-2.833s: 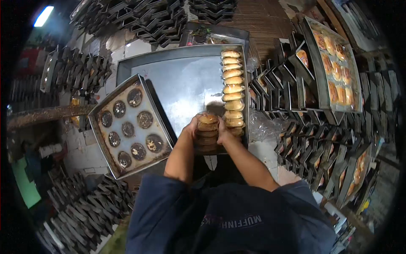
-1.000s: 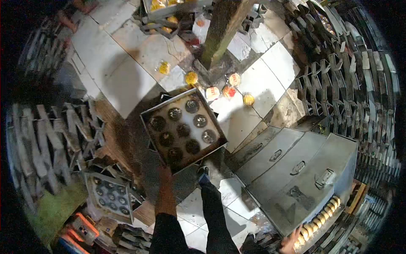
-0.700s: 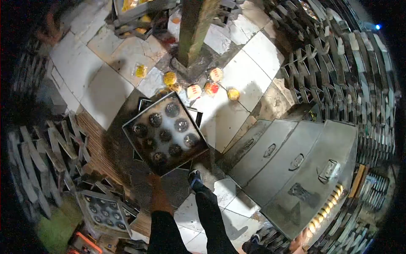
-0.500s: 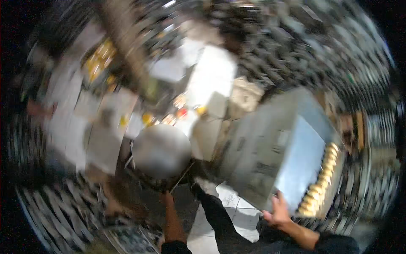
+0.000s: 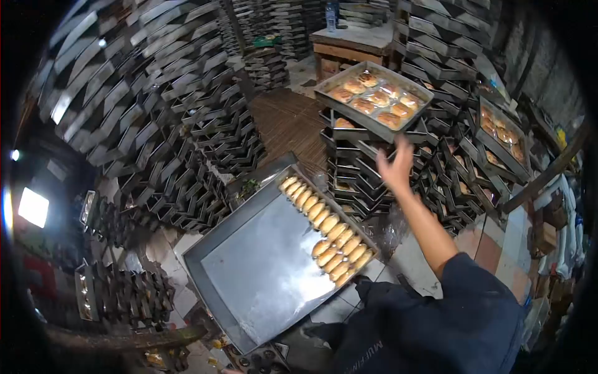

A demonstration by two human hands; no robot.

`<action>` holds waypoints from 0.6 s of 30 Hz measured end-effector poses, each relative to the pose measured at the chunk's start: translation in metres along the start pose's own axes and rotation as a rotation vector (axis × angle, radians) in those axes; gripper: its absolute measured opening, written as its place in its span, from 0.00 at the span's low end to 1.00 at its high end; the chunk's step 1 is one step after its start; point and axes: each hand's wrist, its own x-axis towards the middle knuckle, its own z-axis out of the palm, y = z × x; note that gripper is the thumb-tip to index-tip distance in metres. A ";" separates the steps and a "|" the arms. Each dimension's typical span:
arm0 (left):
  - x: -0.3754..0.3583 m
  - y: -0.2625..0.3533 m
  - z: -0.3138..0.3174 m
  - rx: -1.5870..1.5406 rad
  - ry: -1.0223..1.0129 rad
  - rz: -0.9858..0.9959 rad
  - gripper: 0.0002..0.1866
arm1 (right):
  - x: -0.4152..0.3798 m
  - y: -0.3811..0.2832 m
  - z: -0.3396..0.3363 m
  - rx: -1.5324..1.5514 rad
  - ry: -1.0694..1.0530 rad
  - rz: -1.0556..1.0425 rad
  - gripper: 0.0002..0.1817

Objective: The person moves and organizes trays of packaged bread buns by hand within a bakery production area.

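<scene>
Just beside a metal tray [image 5: 324, 96] of glossy, golden-brown buns [image 5: 378, 98], the right hand [image 5: 397, 165] hovers, fingers spread wide; the barely visible left hand's [image 5: 232, 371] grip is unclear.

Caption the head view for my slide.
Open right hand by a tray of buns, with more buns lined along one side of a metal box.

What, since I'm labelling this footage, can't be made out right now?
Head view: the left hand, almost wholly cut off by the bottom edge.
Head view: whether the right hand touches the bun tray; its fingers overlap the near corner.
Head view: the label on the bottle, too small to read.
</scene>
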 end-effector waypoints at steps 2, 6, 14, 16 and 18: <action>-0.047 0.122 0.002 -0.036 0.093 0.236 0.14 | 0.092 0.073 0.037 0.107 0.080 0.684 0.41; -0.178 0.322 0.028 -0.586 -0.493 0.226 0.17 | 0.116 0.127 0.070 0.479 -0.297 1.178 0.33; -0.381 0.496 0.012 -0.834 -1.753 -0.020 0.37 | -0.085 0.119 -0.054 0.847 -0.169 0.828 0.18; -0.405 0.495 0.008 -0.896 -1.782 -0.199 0.40 | -0.126 0.089 -0.104 0.910 -0.344 0.808 0.18; -0.406 0.468 0.006 -1.033 -1.440 -0.458 0.28 | -0.171 0.072 -0.120 0.890 -0.467 0.699 0.17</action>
